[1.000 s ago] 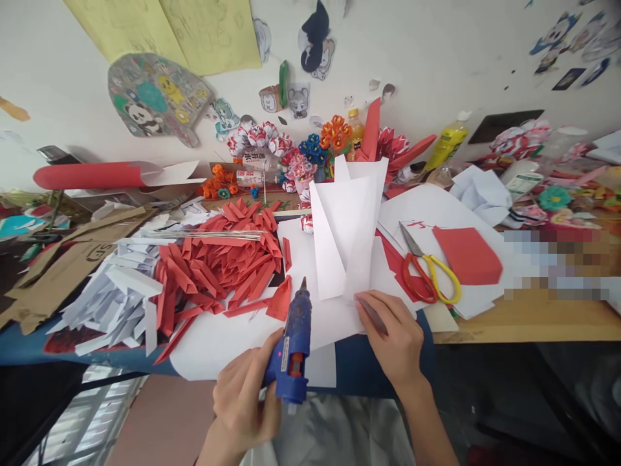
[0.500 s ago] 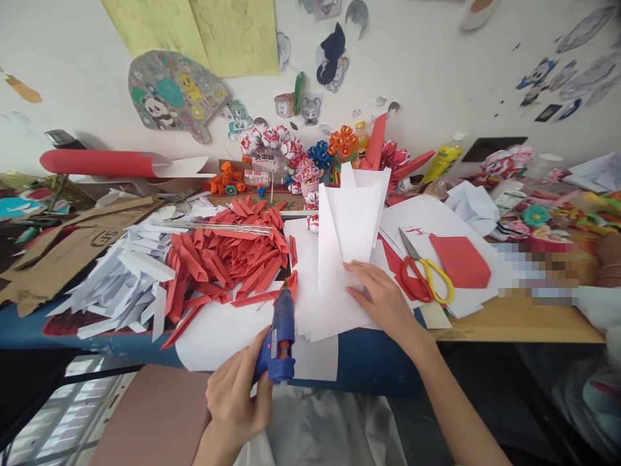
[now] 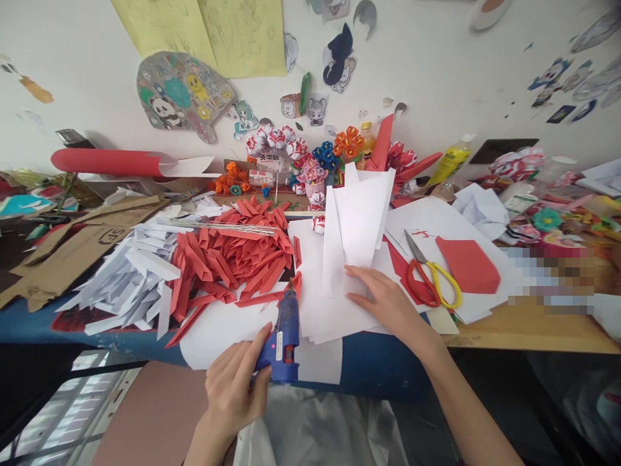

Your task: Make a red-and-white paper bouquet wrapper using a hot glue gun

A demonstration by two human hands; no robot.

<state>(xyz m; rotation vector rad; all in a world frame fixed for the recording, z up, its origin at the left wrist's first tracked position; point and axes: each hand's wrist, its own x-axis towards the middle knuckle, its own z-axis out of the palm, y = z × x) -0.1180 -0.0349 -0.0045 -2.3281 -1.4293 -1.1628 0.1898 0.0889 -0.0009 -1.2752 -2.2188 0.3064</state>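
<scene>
My left hand [image 3: 235,388] is wrapped round the handle of a blue glue gun [image 3: 284,331], whose nozzle points away from me at the edge of the red strips. My right hand [image 3: 385,303] lies flat with fingers stretched on a stack of white paper [image 3: 334,304]. The upper sheets [image 3: 359,223] are folded and stand up behind my fingers. Left of the gun lies a heap of folded red paper strips [image 3: 233,259], and beyond it a heap of white ones [image 3: 126,285].
Red-and-yellow scissors [image 3: 429,278] and a red paper block [image 3: 468,265] lie right of my hand. Paper flowers [image 3: 310,155], bottles and a red paper roll [image 3: 109,162] line the wall. Cardboard [image 3: 68,252] covers the left. The blue table edge [image 3: 378,366] is close to me.
My right hand moved forward from the paper's near edge onto the stack and flattened out. The glue gun came down lower toward the table in my left hand.
</scene>
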